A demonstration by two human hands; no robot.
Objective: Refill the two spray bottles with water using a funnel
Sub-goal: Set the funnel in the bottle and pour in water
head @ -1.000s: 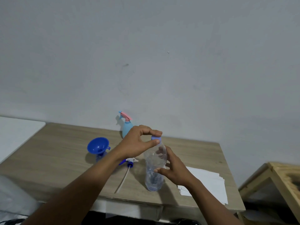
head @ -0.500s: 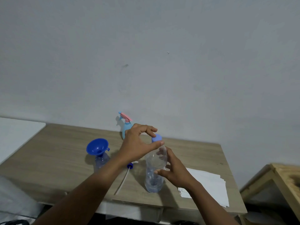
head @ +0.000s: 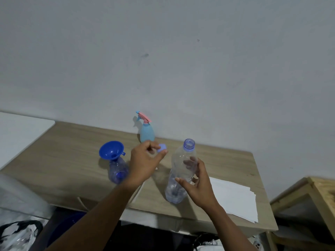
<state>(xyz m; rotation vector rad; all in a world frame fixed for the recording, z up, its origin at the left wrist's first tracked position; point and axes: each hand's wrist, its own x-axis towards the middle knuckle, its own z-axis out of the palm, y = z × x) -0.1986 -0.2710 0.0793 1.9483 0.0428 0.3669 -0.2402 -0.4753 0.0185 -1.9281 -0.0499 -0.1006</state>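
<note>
A clear plastic water bottle [head: 181, 171] stands uncapped on the wooden table [head: 72, 160], and my right hand [head: 196, 183] grips its body. My left hand [head: 145, 160] pinches the bottle's blue cap [head: 161, 148] just left of the neck. A blue funnel [head: 111, 150] sits in the mouth of a clear bluish spray bottle [head: 117, 172] at the left, with its sprayer head off. A light blue spray bottle [head: 147, 134] with a pink trigger stands by the wall behind my left hand.
A stack of white paper [head: 235, 198] lies on the table's right front. A wooden frame [head: 311, 196] stands to the right of the table, a white surface [head: 18, 134] to the left. Bags lie on the floor at the lower left.
My left hand has taken the blue cap off the water bottle and moved it to the left. The bottle's mouth now stands open. My right hand stays on the bottle.
</note>
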